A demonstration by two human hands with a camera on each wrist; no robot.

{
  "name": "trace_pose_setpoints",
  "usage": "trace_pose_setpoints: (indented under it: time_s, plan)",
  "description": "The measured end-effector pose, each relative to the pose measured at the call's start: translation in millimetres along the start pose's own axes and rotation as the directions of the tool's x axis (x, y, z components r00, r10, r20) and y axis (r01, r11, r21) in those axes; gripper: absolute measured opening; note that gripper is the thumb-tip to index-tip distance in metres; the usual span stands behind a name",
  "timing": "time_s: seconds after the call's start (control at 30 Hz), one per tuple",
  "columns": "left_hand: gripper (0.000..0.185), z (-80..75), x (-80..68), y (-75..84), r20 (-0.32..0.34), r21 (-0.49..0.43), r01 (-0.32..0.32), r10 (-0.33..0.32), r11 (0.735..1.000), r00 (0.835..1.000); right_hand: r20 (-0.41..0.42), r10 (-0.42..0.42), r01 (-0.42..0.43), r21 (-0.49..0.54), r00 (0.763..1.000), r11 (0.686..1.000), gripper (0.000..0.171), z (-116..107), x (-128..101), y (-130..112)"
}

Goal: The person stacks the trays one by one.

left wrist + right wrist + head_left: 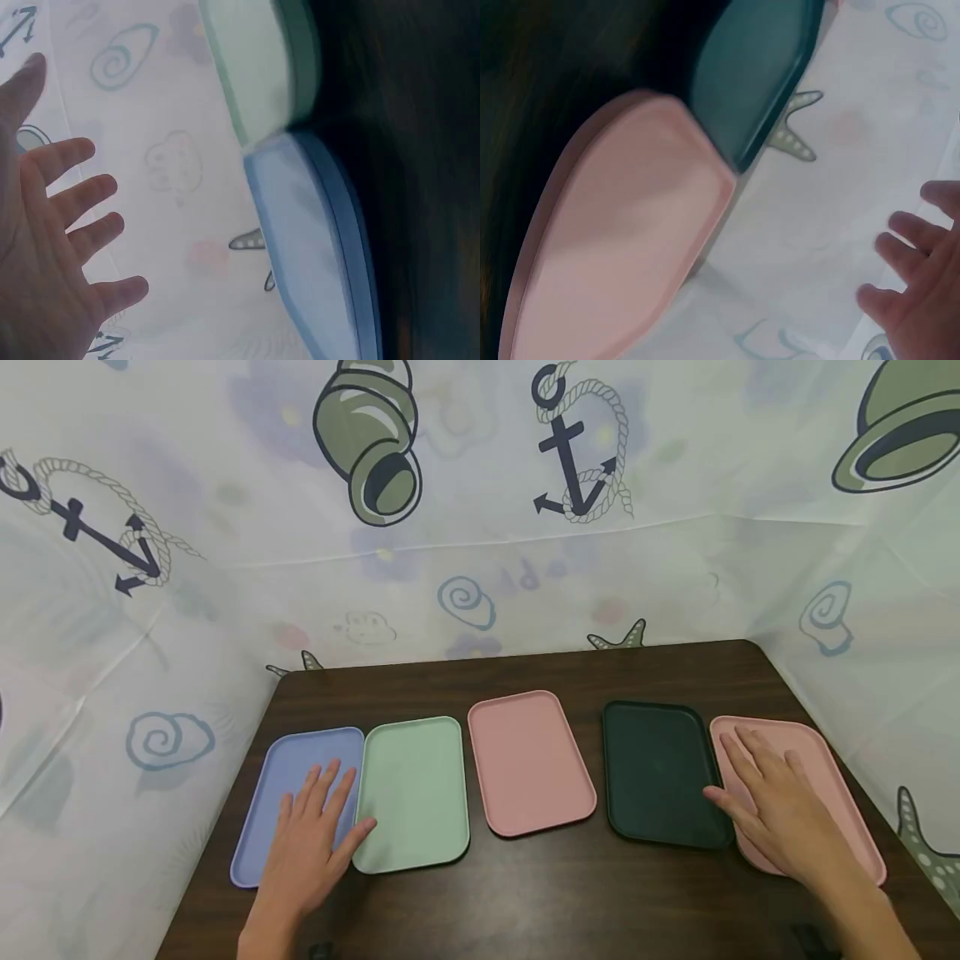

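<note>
My left hand (pixel 311 843) hovers with spread fingers over the blue tray (pixel 258 810), its thumb reaching across the left edge of the light green tray (pixel 412 793). On the right, my right hand (pixel 780 810) is spread above a pink tray (pixel 832 785), with the thumb overlapping the edge of the dark green tray (pixel 663 777). Both wrist views show the fingers apart and holding nothing: the left hand (pixel 52 240) beyond the blue tray (pixel 300 225), the right hand (pixel 922 277) beyond the pink one (pixel 622 240). Another pink tray (pixel 532 764) lies in the middle.
The trays lie in a row on a dark brown wooden table (pixel 540 902). White cloth (pixel 480 552) printed with anchors, shells and starfish hangs behind and along both sides. The blue and light green trays sit edge to edge.
</note>
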State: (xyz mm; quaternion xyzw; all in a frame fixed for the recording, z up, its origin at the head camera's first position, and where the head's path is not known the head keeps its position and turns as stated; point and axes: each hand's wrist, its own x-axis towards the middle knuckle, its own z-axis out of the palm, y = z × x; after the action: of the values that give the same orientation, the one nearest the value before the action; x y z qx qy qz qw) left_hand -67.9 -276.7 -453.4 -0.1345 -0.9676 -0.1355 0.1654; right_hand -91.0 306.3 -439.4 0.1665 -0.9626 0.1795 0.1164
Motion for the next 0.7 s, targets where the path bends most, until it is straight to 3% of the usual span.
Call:
trace_pose_setpoints:
  time_s: [0.17,0.33,0.53,0.7]
  plan:
    - [0.069,6.4,5.9,16.8,-0.106,-0.085,-0.067,0.057,0.994,0.993,0.011,0.072,-0.073,0.115,0.997,0.991,0.077,2,8,-19]
    - [0.06,26.1,10.4,56.0,-0.13,-0.176,0.002,-0.025,0.984,0.991,0.019,0.085,-0.087,0.203,0.996,0.975,0.068,16,27,-41]
    - [0.049,52.9,18.5,114.0,-0.012,-0.26,0.147,-0.156,0.954,0.988,0.093,0.111,-0.134,0.296,0.989,0.946,0.055,43,53,-62]
    - [0.049,63.9,24.3,146.4,0.126,-0.205,0.216,-0.193,0.955,0.973,0.179,0.117,-0.173,0.345,0.977,0.923,0.051,69,69,-77]
